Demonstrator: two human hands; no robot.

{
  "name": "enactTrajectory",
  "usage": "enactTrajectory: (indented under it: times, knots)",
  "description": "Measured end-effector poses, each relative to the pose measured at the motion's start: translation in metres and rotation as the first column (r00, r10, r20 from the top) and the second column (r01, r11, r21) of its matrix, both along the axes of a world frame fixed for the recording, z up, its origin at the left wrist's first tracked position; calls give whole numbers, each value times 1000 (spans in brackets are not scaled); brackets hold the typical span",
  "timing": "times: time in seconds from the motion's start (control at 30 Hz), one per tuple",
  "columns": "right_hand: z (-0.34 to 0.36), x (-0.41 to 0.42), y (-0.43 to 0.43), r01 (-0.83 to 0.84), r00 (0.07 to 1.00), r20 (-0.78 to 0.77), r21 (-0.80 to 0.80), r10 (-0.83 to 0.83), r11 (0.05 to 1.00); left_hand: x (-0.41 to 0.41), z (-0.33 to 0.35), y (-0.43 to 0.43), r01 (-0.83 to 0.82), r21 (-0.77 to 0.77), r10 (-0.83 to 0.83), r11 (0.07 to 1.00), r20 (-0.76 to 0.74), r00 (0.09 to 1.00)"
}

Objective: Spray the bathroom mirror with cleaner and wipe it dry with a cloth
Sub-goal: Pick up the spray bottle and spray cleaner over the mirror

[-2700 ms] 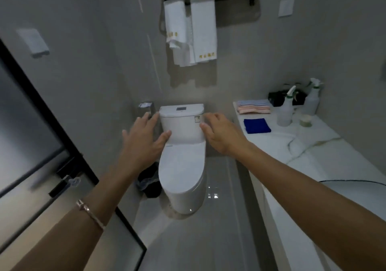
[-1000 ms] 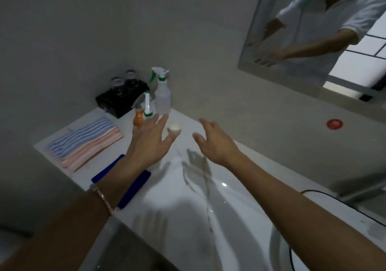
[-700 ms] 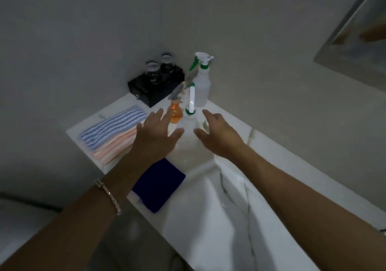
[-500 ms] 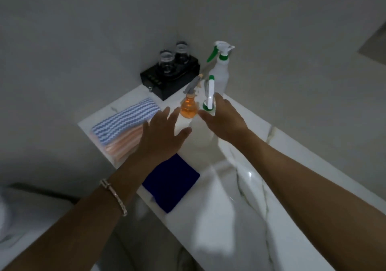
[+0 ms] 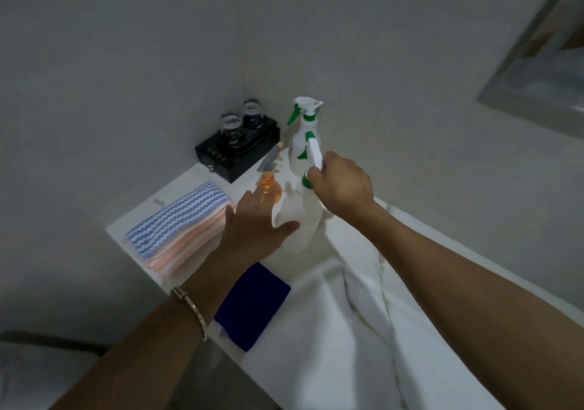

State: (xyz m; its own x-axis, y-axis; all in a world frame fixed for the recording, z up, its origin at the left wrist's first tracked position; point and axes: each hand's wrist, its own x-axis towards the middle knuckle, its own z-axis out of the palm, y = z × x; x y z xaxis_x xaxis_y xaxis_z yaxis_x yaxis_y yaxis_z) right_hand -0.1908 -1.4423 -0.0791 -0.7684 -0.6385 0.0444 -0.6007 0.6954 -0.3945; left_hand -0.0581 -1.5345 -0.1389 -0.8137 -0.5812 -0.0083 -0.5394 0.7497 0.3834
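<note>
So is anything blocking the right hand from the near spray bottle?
Nothing visible does. The right hand is already closed around the neck of the near spray bottle. The orange bottle stands left of it, beside the open left hand.

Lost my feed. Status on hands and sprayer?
Right hand shut on near spray bottle at its neck. Left hand open beside it. Orange bottle close behind.

The mirror is cut off at the right edge, its reflection a blur. The right hand hides the near spray bottle's neck and trigger.
</note>
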Motion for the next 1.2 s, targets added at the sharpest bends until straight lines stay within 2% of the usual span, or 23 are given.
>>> enactTrajectory:
  times: [0.17,0.27,0.33,0.47,0.6,0.67,0.77,0.93,1.0,1.1,1.2]
  knots:
    - [103,-5,62,10,995,-94,-222,-32,975,-46,61,52,118,129,-106,985,-100,989]
    - [155,-3,110,36,990,-113,-393,-87,919,-64,104,94,174,164,-115,971,-317,941]
    - [186,-1,142,14,983,-155,-487,-102,873,-78,135,124,215,126,-144,968,-421,895]
    - [239,-9,207,-46,970,-213,-639,-119,768,-106,199,185,277,20,-235,961,-469,851]
    - [280,-18,268,-106,947,-284,-720,-153,685,-124,258,235,401,-66,-368,914,-551,749]
    - [296,-20,291,-113,933,-311,-732,-182,672,-127,285,257,410,-168,-430,897,-548,717]
    - [319,-21,316,-64,964,-202,-807,-171,587,-131,320,284,428,-305,-525,851,-519,674]
    - [363,-16,347,-112,980,-179,-855,-85,506,-129,367,312,532,-345,-632,774,-483,606]
    - [378,-13,353,-111,984,-162,-886,-76,449,-125,381,319,535,-379,-655,755,-471,590]
    - [394,-11,356,-114,988,-149,-899,-49,422,-118,395,324,548,-419,-689,724,-476,546]
    - [415,-5,360,-128,992,-119,-917,45,378,-115,417,322,562,-459,-726,688,-445,525]
